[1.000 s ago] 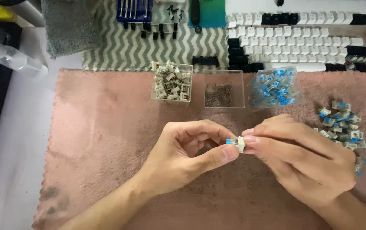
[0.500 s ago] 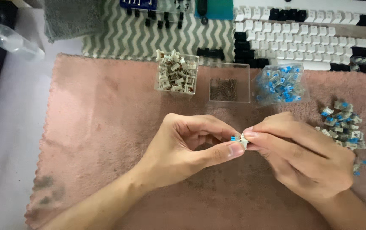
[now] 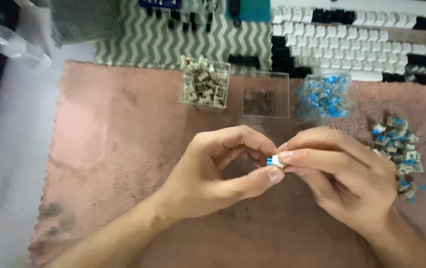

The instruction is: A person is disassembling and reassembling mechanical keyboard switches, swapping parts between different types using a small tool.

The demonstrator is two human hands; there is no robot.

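A small keyboard switch (image 3: 274, 161), white with a blue stem, is pinched between the fingertips of both hands above a pink cloth mat (image 3: 114, 164). My left hand (image 3: 213, 173) grips it from the left with thumb and fingers curled. My right hand (image 3: 342, 173) holds it from the right with thumb and forefinger. Most of the switch is hidden by the fingers.
Behind the hands stand a clear box of beige switch parts (image 3: 204, 85), a clear box of small springs (image 3: 265, 99) and a clear bag of blue parts (image 3: 324, 97). Loose blue-stemmed switches (image 3: 396, 149) lie at the right. A black-and-white keyboard (image 3: 357, 42) lies beyond.
Both hands stay together on the switch. The view has shifted slightly, so the boxes and keyboard sit a little further right in the frame.
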